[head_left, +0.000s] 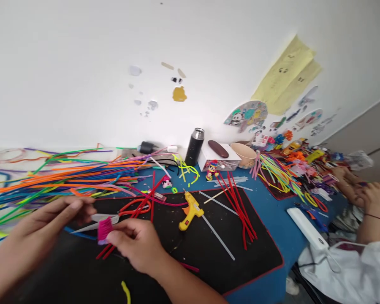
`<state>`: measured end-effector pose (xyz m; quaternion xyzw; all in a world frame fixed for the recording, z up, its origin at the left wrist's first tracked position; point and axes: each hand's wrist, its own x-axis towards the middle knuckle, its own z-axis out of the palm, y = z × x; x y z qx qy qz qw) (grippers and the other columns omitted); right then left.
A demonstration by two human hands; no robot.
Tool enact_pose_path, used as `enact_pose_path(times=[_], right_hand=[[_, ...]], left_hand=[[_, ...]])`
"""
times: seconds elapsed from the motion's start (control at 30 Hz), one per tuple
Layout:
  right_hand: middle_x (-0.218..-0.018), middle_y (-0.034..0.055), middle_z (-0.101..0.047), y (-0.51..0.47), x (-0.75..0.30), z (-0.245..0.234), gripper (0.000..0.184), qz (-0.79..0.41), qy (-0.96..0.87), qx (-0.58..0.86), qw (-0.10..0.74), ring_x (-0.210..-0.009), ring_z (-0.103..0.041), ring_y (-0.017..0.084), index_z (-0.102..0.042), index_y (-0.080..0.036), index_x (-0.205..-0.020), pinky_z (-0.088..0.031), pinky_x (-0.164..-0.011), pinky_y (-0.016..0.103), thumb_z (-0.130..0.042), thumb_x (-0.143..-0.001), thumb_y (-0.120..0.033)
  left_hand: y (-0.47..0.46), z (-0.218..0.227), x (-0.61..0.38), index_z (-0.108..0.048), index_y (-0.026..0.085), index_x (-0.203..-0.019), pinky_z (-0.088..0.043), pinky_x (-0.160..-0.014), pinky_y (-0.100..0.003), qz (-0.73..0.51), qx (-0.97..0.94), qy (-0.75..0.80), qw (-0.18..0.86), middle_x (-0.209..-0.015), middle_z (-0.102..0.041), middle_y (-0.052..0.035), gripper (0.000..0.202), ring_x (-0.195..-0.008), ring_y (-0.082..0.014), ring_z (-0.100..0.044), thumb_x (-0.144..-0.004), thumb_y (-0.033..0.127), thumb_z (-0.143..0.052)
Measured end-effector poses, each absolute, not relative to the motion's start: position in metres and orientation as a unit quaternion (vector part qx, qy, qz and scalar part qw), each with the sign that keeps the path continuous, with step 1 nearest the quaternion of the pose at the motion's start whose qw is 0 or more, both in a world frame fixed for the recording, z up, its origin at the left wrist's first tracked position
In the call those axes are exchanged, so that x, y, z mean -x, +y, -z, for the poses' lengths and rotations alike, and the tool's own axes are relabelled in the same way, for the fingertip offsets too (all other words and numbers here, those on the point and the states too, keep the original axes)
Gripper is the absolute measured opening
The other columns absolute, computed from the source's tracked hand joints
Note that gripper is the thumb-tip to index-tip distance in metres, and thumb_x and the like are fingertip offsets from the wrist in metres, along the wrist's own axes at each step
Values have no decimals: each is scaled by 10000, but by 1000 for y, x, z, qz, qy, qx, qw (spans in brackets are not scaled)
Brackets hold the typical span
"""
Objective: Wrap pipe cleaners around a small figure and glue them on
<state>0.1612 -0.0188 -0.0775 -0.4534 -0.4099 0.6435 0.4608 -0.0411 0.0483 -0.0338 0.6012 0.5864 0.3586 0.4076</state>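
Between the thumb and fingers of my right hand (pixel 139 245) is a small magenta piece (pixel 104 230) with close ridged rows, like bent pipe cleaner, and a paler lower edge. My left hand (pixel 61 217) is just to its left, thumb and fingertips pressed together; whatever they pinch, if anything, is hidden. Orange-handled scissors (pixel 134 207) lie behind the magenta piece, their blades partly covered by it. Red pipe cleaners (pixel 145 198) cross over the scissors' handles. A yellow hot glue gun (pixel 190 211) rests on the black mat (pixel 209 257), right of my hands.
Many coloured pipe cleaners (pixel 66 177) spread across the back left. A black flask (pixel 194 147) and a white box (pixel 221 158) stand by the wall. More red pipe cleaners (pixel 239 209) lie right of the glue gun. Another person's hands (pixel 372 198) are at the far right, near a white lamp-like bar (pixel 308 228).
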Motion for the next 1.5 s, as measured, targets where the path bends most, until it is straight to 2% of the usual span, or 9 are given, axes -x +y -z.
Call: enact_pose_path(times=[0.07,0.17,0.27,0.33,0.47,0.8,0.97,1.13,1.5], right_hand=[[-677,-17,-612,-14,-165,73,425,-617,-412,460,488,-554,-439,106,-797,-169,-929,-334,-506,220,-811,-784,-568],[-628,-32,-555,-1,-174,62,432,-576,-432,470,510,-524,-386,99,-773,-154,-934,-304,-485,225,-774,-827,-572],[-601,-47,-496,14,-181,52,419,-560,-448,459,524,-516,-347,100,-764,-160,-937,-280,-479,236,-756,-850,-570],[-626,-33,-522,21,-182,48,401,-542,-463,470,521,-528,-366,108,-764,-166,-939,-296,-487,246,-761,-853,-558],[-670,-11,-562,27,-180,52,394,-523,-463,478,533,-544,-385,113,-765,-169,-951,-318,-490,253,-749,-874,-555],[-510,-92,-397,22,-179,71,417,-598,-430,430,521,-451,-299,76,-744,-162,-902,-227,-430,225,-772,-876,-577],[-499,-100,-398,17,-182,70,416,-627,-409,414,518,-438,-282,65,-751,-158,-924,-211,-420,214,-796,-861,-567],[-475,-112,-383,17,-184,72,417,-639,-400,405,518,-424,-270,58,-746,-159,-911,-205,-414,209,-815,-844,-565],[-460,-119,-392,16,-184,74,398,-674,-396,389,488,-412,-252,46,-732,-158,-874,-174,-417,211,-841,-827,-538]], left_hand=[[43,21,31,-779,263,-872,-607,-784,-380,-382,-564,570,460,-827,-805,-18,627,-812,-284,-724,-663,853,-732],[44,16,20,-797,234,-947,-546,-689,-308,-402,-553,514,517,-797,-773,-19,525,-714,-215,-652,-737,716,-795],[47,24,17,-798,225,-1052,-510,-671,-296,-412,-557,464,552,-844,-759,-33,433,-704,-194,-623,-831,597,-781],[46,28,16,-785,222,-1095,-518,-701,-307,-420,-551,448,564,-886,-750,-43,406,-730,-195,-626,-874,561,-757],[39,31,10,-765,202,-1094,-526,-688,-315,-429,-524,426,601,-886,-729,-49,407,-725,-194,-634,-861,535,-789],[33,59,-6,-727,177,-1205,-484,-594,-246,-467,-432,343,691,-786,-663,-20,390,-655,-140,-605,-907,422,-785],[30,61,-11,-778,151,-1091,-470,-601,-234,-458,-400,340,718,-737,-668,-25,365,-629,-123,-588,-870,437,-826],[27,65,-13,-787,166,-1101,-469,-623,-232,-458,-377,328,736,-730,-667,-12,375,-623,-113,-582,-840,426,-856],[29,76,-12,-780,161,-976,-445,-578,-193,-453,-349,297,764,-713,-659,-4,283,-604,-93,-582,-801,347,-901]])
